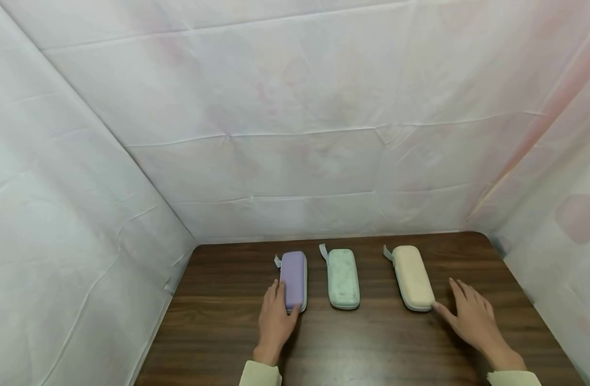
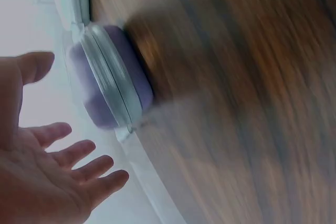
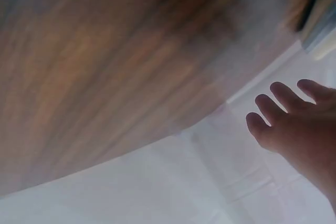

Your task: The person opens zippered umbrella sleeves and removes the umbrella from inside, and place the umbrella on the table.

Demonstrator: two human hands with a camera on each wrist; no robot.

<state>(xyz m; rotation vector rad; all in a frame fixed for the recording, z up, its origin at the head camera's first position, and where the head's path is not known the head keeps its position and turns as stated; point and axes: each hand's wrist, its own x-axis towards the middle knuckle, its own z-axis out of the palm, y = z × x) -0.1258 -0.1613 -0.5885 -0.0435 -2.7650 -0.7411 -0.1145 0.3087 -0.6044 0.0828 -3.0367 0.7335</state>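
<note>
Three zippered hard cases lie in a row on the dark wooden table: a purple case (image 1: 293, 280), a mint green case (image 1: 343, 279) and a cream case (image 1: 413, 277). Each has a pale strap at its far left corner. My left hand (image 1: 275, 319) hovers at the near left of the purple case, fingers spread and relaxed. In the left wrist view, a gap shows between the left hand (image 2: 47, 166) and the purple case (image 2: 113, 77). Beside the near right corner of the cream case is my right hand (image 1: 473, 319), its fingers loosely extended and holding nothing.
The wooden table (image 1: 362, 348) has rounded far corners. Pale patterned cloth (image 1: 295, 161) hangs behind it, with more cloth along the left side (image 1: 82, 241) and right side (image 1: 565, 257).
</note>
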